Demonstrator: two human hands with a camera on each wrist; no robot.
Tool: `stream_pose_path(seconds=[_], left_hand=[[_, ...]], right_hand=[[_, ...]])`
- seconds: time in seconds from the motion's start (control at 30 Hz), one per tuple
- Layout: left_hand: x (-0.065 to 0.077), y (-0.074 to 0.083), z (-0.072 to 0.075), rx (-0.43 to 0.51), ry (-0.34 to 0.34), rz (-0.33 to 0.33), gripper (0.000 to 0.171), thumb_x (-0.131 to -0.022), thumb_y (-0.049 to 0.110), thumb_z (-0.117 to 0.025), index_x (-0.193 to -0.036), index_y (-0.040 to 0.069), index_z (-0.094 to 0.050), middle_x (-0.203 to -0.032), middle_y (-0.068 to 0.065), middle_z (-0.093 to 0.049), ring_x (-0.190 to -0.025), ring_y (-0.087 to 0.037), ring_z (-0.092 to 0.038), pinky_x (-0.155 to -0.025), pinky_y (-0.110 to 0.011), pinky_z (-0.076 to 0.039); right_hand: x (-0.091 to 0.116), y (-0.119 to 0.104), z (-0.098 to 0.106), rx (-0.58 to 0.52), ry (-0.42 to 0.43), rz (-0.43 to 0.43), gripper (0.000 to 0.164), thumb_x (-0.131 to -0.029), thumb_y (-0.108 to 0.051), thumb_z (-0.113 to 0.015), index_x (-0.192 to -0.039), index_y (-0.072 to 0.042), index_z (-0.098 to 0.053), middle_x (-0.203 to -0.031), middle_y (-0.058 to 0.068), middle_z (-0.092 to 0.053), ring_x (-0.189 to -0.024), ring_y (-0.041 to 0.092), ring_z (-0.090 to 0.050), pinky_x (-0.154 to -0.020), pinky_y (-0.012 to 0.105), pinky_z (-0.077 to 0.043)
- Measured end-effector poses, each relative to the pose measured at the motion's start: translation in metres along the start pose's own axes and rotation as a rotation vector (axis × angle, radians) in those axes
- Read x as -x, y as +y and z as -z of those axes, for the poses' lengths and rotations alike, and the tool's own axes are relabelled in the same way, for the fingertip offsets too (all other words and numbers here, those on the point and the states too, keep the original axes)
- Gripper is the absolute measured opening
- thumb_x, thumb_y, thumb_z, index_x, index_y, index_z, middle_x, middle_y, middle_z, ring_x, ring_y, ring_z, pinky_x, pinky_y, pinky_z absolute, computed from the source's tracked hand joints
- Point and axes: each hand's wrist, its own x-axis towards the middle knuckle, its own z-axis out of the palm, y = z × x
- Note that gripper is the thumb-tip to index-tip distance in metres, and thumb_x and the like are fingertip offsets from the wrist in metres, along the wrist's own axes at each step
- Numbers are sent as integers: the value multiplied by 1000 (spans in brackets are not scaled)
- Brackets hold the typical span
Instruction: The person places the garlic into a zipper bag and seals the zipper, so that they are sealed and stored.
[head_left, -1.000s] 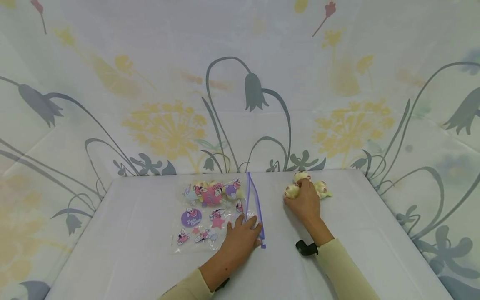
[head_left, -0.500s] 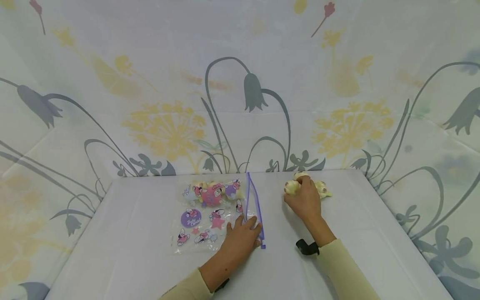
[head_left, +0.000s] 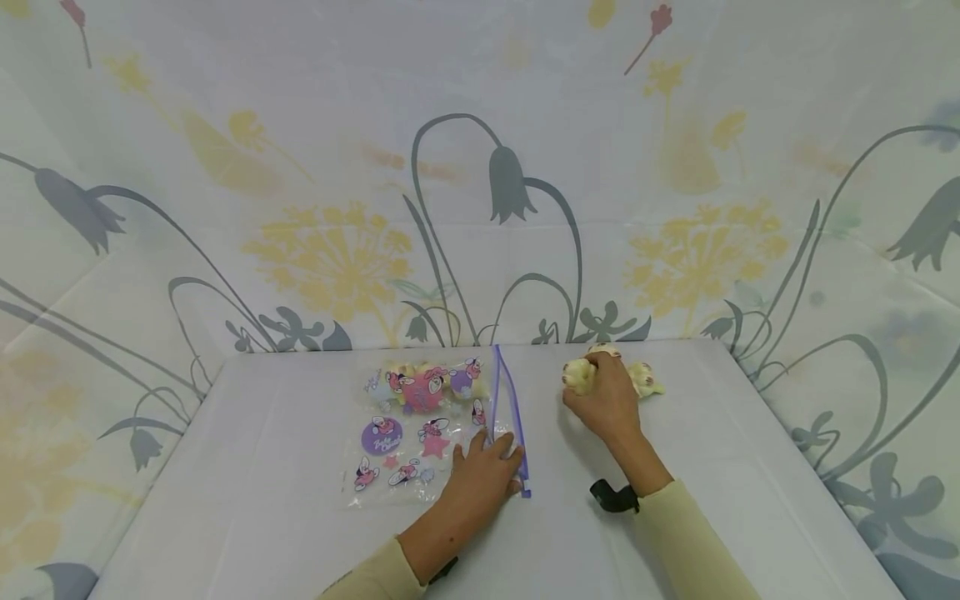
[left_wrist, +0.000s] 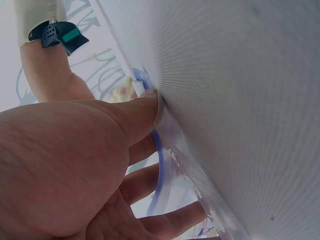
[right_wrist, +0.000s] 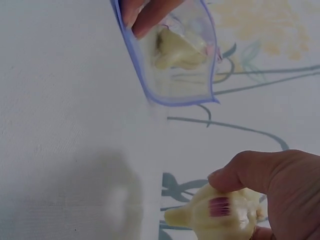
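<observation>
A clear zip bag [head_left: 456, 442] printed with pink and purple cartoons lies flat, its purple zip edge [head_left: 519, 425] towards the right. Its mouth gapes in the right wrist view, where pale garlic [right_wrist: 180, 50] shows inside. My left hand [head_left: 480, 477] rests on the bag near the mouth, fingers spread and pressing its lower edge. With thumb and fingers, my right hand [head_left: 609, 400] grips a garlic bulb [right_wrist: 225, 215] bearing a purple patch. Other bulbs lie right beside that hand: one behind it [head_left: 602, 349] and one to its right [head_left: 643, 379], partly hidden.
The white-covered table [head_left: 262, 467] meets a flower-printed cloth wall [head_left: 480, 250] at its back edge. Similar cloth hangs on both sides. A black camera mount [head_left: 613, 497] sits at the right wrist.
The gripped garlic bulb has shifted slightly left with my right hand, away from the other bulbs. My left hand and the bag have stayed put.
</observation>
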Motion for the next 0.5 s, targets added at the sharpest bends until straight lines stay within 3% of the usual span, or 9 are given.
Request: stream_pose_path(seconds=[0.2,0.5], left_hand=[[1,0,0,-17,26,-7,49,-100,40,-72,-145,23,-67,-154,-3,-58,-140,-40,-53,-101,-67,-53],[0,0,-4,-18,51,-6,48,-99,41,-73,-143,23,-69,-151,-2,-61,-138,-40,-55,-99,-67,-54]], right_hand=[[2,-3,0,-41,-21,31,58,-79,-13,-80,-133,3,-64,-133,27,-60,-114,40,-57,-89,51,-47],[4,-11,0,-54,-83,95,59,-78,-14,-80,-135,-4,-68,-123,24,-64,-100,34,-59,-82,44,-46]])
